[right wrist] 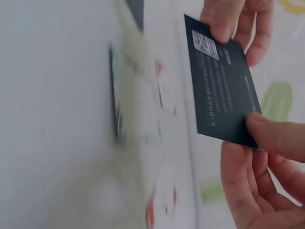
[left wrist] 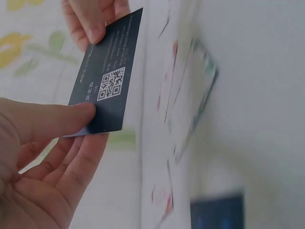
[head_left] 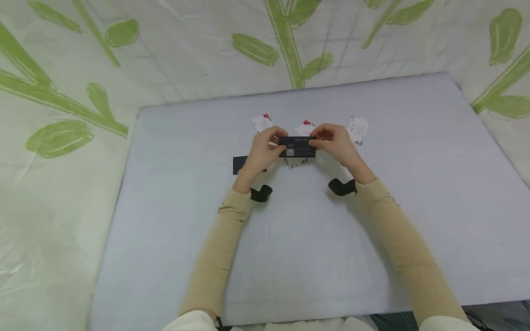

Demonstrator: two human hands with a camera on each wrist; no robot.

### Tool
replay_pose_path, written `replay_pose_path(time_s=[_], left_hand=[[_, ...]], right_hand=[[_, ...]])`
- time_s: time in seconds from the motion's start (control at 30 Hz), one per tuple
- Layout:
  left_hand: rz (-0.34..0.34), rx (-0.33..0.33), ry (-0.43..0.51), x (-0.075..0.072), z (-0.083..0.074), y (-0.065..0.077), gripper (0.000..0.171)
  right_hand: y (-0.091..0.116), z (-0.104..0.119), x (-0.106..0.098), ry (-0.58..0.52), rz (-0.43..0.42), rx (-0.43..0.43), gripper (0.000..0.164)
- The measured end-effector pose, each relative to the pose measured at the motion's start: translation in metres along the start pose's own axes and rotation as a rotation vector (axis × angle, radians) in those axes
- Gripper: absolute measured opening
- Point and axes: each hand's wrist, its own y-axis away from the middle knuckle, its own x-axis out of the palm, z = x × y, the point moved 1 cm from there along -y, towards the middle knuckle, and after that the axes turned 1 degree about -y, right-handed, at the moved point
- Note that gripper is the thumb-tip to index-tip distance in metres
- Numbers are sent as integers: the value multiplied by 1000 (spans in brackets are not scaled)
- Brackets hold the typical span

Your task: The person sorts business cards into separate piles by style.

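Note:
A black card point(head_left: 300, 147) printed with pale text and a QR code is held up over the table between both hands. My left hand point(head_left: 263, 151) pinches its left end, thumb on the printed face and fingers behind. At the opposite end, my right hand point(head_left: 336, 143) grips it the same way, as the right wrist view shows with the card's face point(right wrist: 224, 90) tilted. Below the held card lies a white card with a dark leafy print point(head_left: 296, 162), mostly covered in the head view. Another dark card point(head_left: 239, 164) lies partly hidden behind the left wrist.
White cards with red flowers lie beyond the hands, one at left point(head_left: 262, 122) and one in the middle point(head_left: 305, 127). A white card with a grey print point(head_left: 358, 129) is at right. The pale table point(head_left: 290, 257) meets a leaf-patterned curtain point(head_left: 186, 55) at its far edge.

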Motion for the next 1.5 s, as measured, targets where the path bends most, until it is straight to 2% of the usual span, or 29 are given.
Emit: replay_pose_path(time_s=[0.1,0.23,0.37,0.5,0.63,0.8,1.07,1.27,1.5], left_hand=[[-75,-62,33,-25,12,9,26],[-127,-124,22,-50,25,22,25],[-153,-186,-15,-69,36,38,23],[-155,-261,-55,-81,45,55,23],[-149,-317,-79,-83,52,63,23],[-146,-353,-102,-79,58,65,23],[-129,-317,-193,-75,60,63,21],[-103,-292,-261,-73,60,62,21],[-68,-318,-333,-72,59,62,19]], right_hand=[[-8,9,27,-66,-30,-11,20],[-17,16,58,-79,-29,-3,19],[-24,19,86,-71,36,11,19],[-29,20,108,-73,110,39,19],[-31,20,120,-18,139,68,19],[-32,21,128,140,137,53,16],[-35,25,136,338,164,-26,13],[-34,27,138,415,204,-4,13],[-34,27,139,515,235,5,14]])
